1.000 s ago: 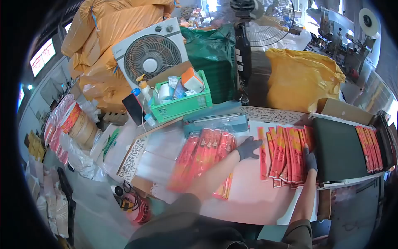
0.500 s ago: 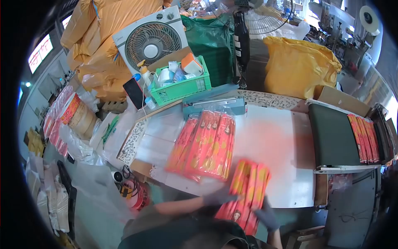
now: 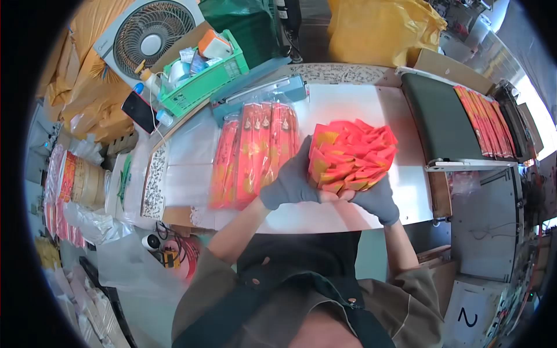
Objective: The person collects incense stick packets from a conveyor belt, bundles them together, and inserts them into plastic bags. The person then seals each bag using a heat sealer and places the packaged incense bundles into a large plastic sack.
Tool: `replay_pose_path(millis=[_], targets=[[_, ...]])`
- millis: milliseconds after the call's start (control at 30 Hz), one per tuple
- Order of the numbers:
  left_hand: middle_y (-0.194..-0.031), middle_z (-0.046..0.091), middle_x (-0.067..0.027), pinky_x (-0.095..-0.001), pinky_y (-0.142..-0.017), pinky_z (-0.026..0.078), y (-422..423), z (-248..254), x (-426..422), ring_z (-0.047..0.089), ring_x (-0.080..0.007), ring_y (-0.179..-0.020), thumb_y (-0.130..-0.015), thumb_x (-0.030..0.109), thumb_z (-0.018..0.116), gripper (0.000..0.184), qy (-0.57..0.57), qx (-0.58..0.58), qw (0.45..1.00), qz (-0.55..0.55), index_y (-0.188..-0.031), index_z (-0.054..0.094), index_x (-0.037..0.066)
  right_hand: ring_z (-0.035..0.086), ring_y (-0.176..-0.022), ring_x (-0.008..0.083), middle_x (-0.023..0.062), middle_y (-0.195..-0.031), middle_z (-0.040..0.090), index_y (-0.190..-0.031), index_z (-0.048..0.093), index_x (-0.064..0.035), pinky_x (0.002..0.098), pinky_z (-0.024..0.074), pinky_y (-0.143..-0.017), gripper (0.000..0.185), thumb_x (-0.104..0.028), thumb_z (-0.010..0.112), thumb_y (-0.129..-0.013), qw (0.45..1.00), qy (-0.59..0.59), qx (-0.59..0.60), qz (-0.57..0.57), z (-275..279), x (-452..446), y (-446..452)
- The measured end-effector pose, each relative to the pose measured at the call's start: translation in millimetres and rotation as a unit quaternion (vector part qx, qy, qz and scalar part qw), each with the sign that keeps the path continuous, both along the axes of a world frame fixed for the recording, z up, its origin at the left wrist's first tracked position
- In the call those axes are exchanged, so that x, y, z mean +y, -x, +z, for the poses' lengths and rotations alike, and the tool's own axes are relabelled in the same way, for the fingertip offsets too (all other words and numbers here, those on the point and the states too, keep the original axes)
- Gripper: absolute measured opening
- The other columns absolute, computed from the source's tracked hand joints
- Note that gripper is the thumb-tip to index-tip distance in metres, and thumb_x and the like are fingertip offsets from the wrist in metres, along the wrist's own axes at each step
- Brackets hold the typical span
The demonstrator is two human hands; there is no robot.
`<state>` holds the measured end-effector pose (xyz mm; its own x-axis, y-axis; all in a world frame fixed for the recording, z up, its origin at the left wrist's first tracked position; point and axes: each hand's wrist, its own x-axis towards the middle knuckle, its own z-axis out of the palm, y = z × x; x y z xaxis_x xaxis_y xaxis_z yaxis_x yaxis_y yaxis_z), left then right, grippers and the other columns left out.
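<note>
At the left, a tan cylinder (image 3: 88, 181) with a red printed band stands amid clear plastic wrapping. Farther right, a box fan (image 3: 152, 43) leans tilted behind a black-screened smartphone (image 3: 139, 110) and a green plastic crate (image 3: 204, 88) holding small containers and an orange-and-white box (image 3: 214, 45). Just beside the crate, a blue-grey bench device (image 3: 261, 98) lies along the back of the white worktable (image 3: 342, 101). In front of it, long red-and-gold packets (image 3: 252, 153) lie in clear plastic sleeves, side by side.

The left hand (image 3: 293, 181), in a grey glove, is partly closed around the left and lower side of a bundle of red packets (image 3: 353, 155). The bundle is held over the middle of the worktable, its many folded ends facing the camera. The right hand (image 3: 378, 203), also gloved, curls partly closed under its lower right side, so 2 hands grip 1 bundle; bare fingertips (image 3: 329, 196) show just below it.

At the right, a dark green conveyor belt (image 3: 436, 119) carries a row of red-and-gold packets (image 3: 484, 123) near its far end. Below, a white panel (image 3: 471, 304) bears a black "2".
</note>
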<state>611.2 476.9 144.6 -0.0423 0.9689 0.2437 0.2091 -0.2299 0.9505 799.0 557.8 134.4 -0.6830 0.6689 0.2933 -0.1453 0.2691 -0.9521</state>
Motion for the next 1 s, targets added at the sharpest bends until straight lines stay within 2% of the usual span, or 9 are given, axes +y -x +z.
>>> replay_pose_path(millis=[67, 267, 367, 467, 567, 767, 833, 900, 1000], targets=[[-0.117, 0.059, -0.0095, -0.0364, -0.093, 0.047, 5, 0, 3, 0.058, -0.0223, -0.107, -0.055, 0.034, 0.089, 0.103, -0.099, -0.022, 0.994, 0.026, -0.134, 0.029, 0.006, 0.054, -0.112, 0.0257, 0.0168, -0.125, 0.050, -0.148, 0.005, -0.0081, 0.0373, 0.0485, -0.091, 0.118, -0.016, 0.086, -0.064, 0.975, 0.018, 0.220, -0.021, 39, -6, 19], [-0.113, 0.061, -0.0109, -0.0325, -0.088, 0.048, -15, 12, -23, 0.062, -0.0251, -0.104, -0.058, 0.042, 0.087, 0.097, -0.052, 0.019, 0.994, 0.096, -0.132, 0.036, 0.007, 0.055, -0.107, 0.0271, 0.0181, -0.120, 0.050, -0.149, 0.000, -0.0095, 0.0392, 0.0495, -0.091, 0.126, -0.019, 0.088, -0.060, 0.976, -0.010, 0.200, -0.092, 48, -45, 22], [-0.111, 0.061, -0.0126, -0.0331, -0.086, 0.049, -27, 31, -72, 0.062, -0.0255, -0.102, -0.067, 0.043, 0.081, 0.088, -0.024, -0.004, 0.996, 0.089, -0.133, 0.037, 0.005, 0.055, -0.109, 0.0246, 0.0164, -0.117, 0.053, -0.145, 0.020, -0.0013, 0.0394, 0.0452, -0.096, 0.104, -0.023, 0.083, -0.065, 0.969, 0.071, 0.217, -0.099, 39, -86, 15], [-0.114, 0.059, -0.0164, -0.0325, -0.087, 0.048, -28, -18, -96, 0.061, -0.0258, -0.104, -0.082, 0.041, 0.067, 0.071, 0.060, 0.024, 0.991, 0.121, -0.134, 0.038, 0.003, 0.054, -0.110, 0.0221, 0.0170, -0.124, 0.054, -0.126, 0.050, 0.0044, 0.0349, 0.0441, -0.095, 0.066, -0.031, 0.071, -0.075, 0.978, 0.189, 0.009, 0.084, 27, -57, 14], [-0.116, 0.058, -0.0188, -0.0322, -0.088, 0.047, -16, -87, -105, 0.060, -0.0273, -0.105, -0.093, 0.039, 0.052, 0.056, 0.138, -0.061, 0.983, 0.103, -0.133, 0.040, 0.002, 0.059, -0.092, 0.0139, 0.0094, -0.104, 0.065, -0.129, 0.049, 0.0019, 0.0271, 0.0477, -0.080, 0.064, -0.028, 0.070, -0.078, 0.950, 0.207, -0.100, 0.209, -6, -34, 51], [-0.098, 0.064, -0.0166, -0.0302, -0.086, 0.047, 64, -94, -158, 0.062, -0.0255, -0.098, -0.099, 0.027, 0.040, 0.036, 0.050, 0.190, 0.961, 0.195, -0.115, 0.058, 0.000, 0.050, -0.060, 0.0040, -0.0009, -0.081, 0.064, -0.111, 0.060, 0.0003, 0.0218, 0.0392, -0.050, 0.040, -0.025, 0.069, -0.081, 0.948, 0.100, -0.270, 0.137, -31, -47, 120], [-0.095, 0.067, -0.0145, -0.0303, -0.080, 0.050, 134, -63, -178, 0.065, -0.0226, -0.089, -0.096, 0.025, 0.047, 0.032, 0.115, -0.030, 0.978, 0.173, -0.103, 0.065, 0.000, 0.052, -0.062, 0.0048, -0.0014, -0.079, 0.063, -0.112, 0.058, -0.0001, 0.0222, 0.0410, -0.053, 0.041, -0.024, 0.070, -0.081, 0.945, 0.136, -0.242, 0.172, -28, -47, 129], [-0.087, 0.068, -0.0068, -0.0287, -0.075, 0.049, 223, -85, -194, 0.063, -0.0130, -0.081, -0.091, 0.019, 0.054, 0.024, 0.010, 0.150, 0.930, 0.336, -0.098, 0.067, 0.001, 0.053, -0.063, 0.0051, -0.0004, -0.081, 0.065, -0.111, 0.059, -0.0006, 0.0223, 0.0420, -0.054, 0.040, -0.023, 0.070, -0.080, 0.936, 0.121, -0.212, 0.253, -39, -37, 135], [-0.084, 0.065, -0.0139, -0.0384, -0.074, 0.049, 310, -103, -217, 0.063, -0.0305, -0.080, -0.078, 0.028, 0.068, 0.025, 0.225, 0.418, 0.786, 0.397, -0.090, 0.066, 0.006, 0.053, -0.065, 0.0043, -0.0007, -0.078, 0.065, -0.092, 0.069, -0.0029, 0.0225, 0.0426, -0.058, 0.022, -0.021, 0.069, -0.080, 0.938, 0.142, -0.253, 0.188, -32, -46, 136]])
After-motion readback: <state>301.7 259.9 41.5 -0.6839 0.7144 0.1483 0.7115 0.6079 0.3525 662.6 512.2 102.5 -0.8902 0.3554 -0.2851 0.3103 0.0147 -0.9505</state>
